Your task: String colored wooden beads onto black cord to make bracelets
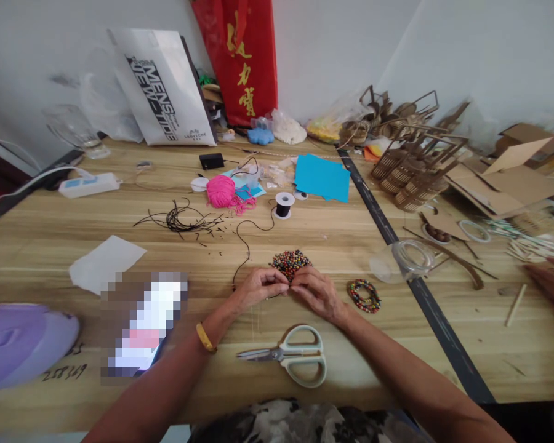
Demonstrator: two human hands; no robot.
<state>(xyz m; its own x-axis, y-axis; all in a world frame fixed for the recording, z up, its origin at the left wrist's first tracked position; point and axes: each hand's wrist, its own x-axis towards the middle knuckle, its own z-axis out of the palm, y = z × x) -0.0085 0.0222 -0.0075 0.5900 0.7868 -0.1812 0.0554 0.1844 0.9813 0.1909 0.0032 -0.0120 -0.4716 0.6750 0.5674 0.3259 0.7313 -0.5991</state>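
Just in front of a small pile of colourful beads [292, 263], my two hands meet with their fingertips close together. My left hand [264, 285] pinches the black cord [248, 240], which runs back in curves to a white spool [283, 205]. My right hand [317, 291] is closed at the fingertips beside the left; what it pinches is too small to make out. A coil of strung beads [364, 296] lies right of my right hand. Scissors with pale handles [305, 355] rest below my hands, blades pointing left.
A phone [152, 326] and white paper [106, 264] lie left. Cut black cords [180, 218], pink yarn [221, 192] and blue sheets [322, 177] are farther back. A clear plastic cup [404, 261] lies right, and another person's hand [551, 283] is at the right edge.
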